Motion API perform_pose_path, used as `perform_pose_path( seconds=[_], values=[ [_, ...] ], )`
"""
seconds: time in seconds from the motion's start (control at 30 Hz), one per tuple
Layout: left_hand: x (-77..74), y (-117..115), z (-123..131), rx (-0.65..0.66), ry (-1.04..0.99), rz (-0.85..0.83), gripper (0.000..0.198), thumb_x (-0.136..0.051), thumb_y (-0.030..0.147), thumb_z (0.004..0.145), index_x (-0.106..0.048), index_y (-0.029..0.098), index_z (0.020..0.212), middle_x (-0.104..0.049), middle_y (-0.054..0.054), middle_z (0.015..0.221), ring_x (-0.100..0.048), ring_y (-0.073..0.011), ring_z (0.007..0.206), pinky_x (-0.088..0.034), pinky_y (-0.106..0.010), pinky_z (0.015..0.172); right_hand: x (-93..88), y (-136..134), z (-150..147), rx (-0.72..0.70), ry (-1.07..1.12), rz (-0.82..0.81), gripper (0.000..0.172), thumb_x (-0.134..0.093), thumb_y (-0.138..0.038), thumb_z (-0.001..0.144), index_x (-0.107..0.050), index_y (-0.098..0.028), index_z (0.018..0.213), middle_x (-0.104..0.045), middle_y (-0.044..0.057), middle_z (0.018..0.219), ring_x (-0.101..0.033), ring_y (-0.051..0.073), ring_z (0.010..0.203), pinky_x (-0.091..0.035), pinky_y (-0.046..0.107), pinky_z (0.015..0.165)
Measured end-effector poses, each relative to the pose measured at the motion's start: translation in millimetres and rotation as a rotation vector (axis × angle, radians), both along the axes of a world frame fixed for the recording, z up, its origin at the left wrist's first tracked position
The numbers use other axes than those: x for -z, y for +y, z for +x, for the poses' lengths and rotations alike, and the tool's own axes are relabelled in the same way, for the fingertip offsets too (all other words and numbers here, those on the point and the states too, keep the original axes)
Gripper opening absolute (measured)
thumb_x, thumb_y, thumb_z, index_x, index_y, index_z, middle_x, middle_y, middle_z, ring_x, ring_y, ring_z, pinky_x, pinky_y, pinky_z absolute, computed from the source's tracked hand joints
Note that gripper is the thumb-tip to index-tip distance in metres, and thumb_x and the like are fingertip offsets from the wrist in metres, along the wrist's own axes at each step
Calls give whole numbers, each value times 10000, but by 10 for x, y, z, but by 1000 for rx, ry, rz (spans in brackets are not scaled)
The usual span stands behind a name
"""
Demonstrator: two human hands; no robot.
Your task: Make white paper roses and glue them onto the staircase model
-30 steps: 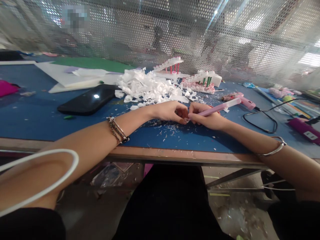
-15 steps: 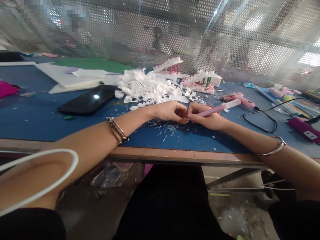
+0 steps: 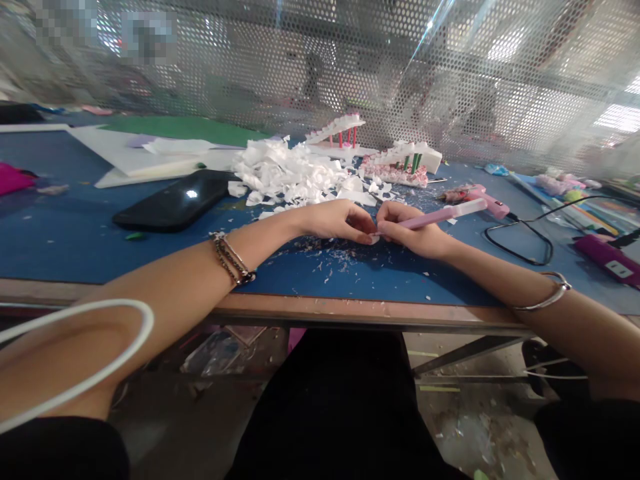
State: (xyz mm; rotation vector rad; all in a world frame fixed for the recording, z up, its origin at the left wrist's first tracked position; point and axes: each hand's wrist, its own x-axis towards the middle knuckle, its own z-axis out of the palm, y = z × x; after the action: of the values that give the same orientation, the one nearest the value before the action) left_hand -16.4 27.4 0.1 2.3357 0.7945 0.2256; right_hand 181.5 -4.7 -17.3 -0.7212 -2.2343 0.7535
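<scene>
My right hand (image 3: 417, 233) is closed in a writing grip around a slim pink pen-like tool (image 3: 440, 215) with a paler, translucent back end. Its thin tip points left at the fingertips of my left hand (image 3: 337, 221). Those fingers are closed in a pinch on a tiny whitish piece (image 3: 374, 238), too small to make out well. Both hands rest low over the blue tabletop (image 3: 320, 277), nearly touching. Fine white shavings (image 3: 340, 257) lie scattered under them. Just behind is a heap of white scraps (image 3: 295, 170).
A black phone (image 3: 173, 200) lies left of the heap. Two small white stepped models, one on red posts (image 3: 347, 137), one on green posts (image 3: 413, 162), stand behind. To the right are a pink glue gun (image 3: 487, 200), its black cord (image 3: 520, 257) and a purple power strip (image 3: 607, 259).
The pink tool's back end has swung slightly right and its tip has shifted a little at the left fingertips. Both hands keep their grips.
</scene>
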Motion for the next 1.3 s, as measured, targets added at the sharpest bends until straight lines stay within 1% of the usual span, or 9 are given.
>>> perform_pose_path(
  seconds=[0.1,0.2,0.4,0.53,0.6,0.77,0.97,1.13,1.3],
  values=[
    [2,-8,10,-2,-13,14,331,-635,427,706,-627,123,837,-575,-13,739,-456,-94,638,-336,-233,626,-4,-7,-3,3,-21,25,179,-508,-259,862,-470,-150,724,-436,-41,654,-374,56,597,-280,230,551],
    [-14,-18,15,28,-11,23,306,-631,417,712,-607,123,795,-564,-14,733,-472,-102,660,-349,-232,639,-3,-12,1,-27,-72,14,195,-502,-261,864,-479,-149,707,-451,-38,646,-385,56,596,-279,229,548],
    [-30,-36,5,4,-7,36,314,-621,438,719,-585,140,813,-542,-9,739,-477,-116,689,-360,-237,657,3,-7,-2,31,-10,-7,182,-508,-271,866,-471,-155,732,-432,-48,637,-365,51,571,-280,229,539],
    [0,-62,17,-6,-79,3,351,-620,443,721,-541,153,902,-560,-20,811,-510,-134,755,-386,-243,701,1,3,6,29,49,-55,181,-509,-295,862,-471,-159,749,-456,-45,626,-381,56,562,-283,232,532],
    [11,-75,27,13,-114,-2,360,-614,437,727,-514,156,928,-555,-22,826,-514,-133,765,-395,-240,701,-3,3,13,27,27,-62,184,-505,-292,861,-467,-160,738,-464,-43,623,-383,58,565,-281,233,533],
    [-2,-71,26,24,-8,119,318,-600,443,736,-568,142,834,-545,-17,768,-492,-123,701,-371,-241,667,-25,-22,-1,40,-69,-54,195,-498,-272,864,-459,-159,711,-436,-44,627,-361,58,578,-269,236,539],
    [-9,-32,11,19,24,179,323,-620,450,716,-596,147,826,-584,-28,806,-515,-135,742,-368,-240,692,-19,-26,-6,29,-88,-23,213,-514,-302,864,-465,-157,716,-451,-38,654,-367,59,589,-268,230,532],
    [-29,-55,34,18,41,156,314,-616,423,704,-580,136,828,-575,-34,808,-513,-133,726,-375,-236,678,12,21,15,-34,-61,1,212,-518,-285,865,-457,-155,710,-430,-49,634,-350,52,570,-264,229,526],
    [-14,-45,37,36,27,114,335,-618,428,710,-577,136,870,-558,-29,805,-514,-128,720,-382,-229,669,7,19,13,-47,-69,5,203,-503,-253,871,-440,-159,703,-421,-50,632,-341,51,565,-263,229,522]
  ],
)
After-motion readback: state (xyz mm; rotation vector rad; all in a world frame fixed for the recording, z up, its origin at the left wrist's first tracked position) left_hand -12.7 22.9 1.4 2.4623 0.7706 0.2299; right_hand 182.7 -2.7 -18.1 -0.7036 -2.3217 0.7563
